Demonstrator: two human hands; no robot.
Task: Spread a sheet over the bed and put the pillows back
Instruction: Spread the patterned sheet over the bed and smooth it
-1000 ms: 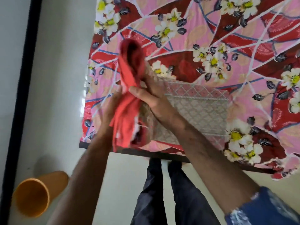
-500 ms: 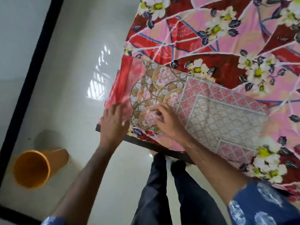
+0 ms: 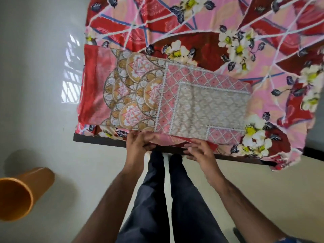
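The folded cloth (image 3: 175,95), bunched up between the hands a second ago, now lies flat on the flowered sheet (image 3: 219,30) just beyond both grips. Left hand (image 3: 138,142) and right hand (image 3: 199,149) pinch its near edge at the bed's rim (image 3: 98,139), apparently squaring it up.

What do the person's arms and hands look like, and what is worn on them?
Both forearms are bare down to the left hand and right hand. No rings, watch or gloves are visible. A blue patterned sleeve shows only at the right arm's upper edge.
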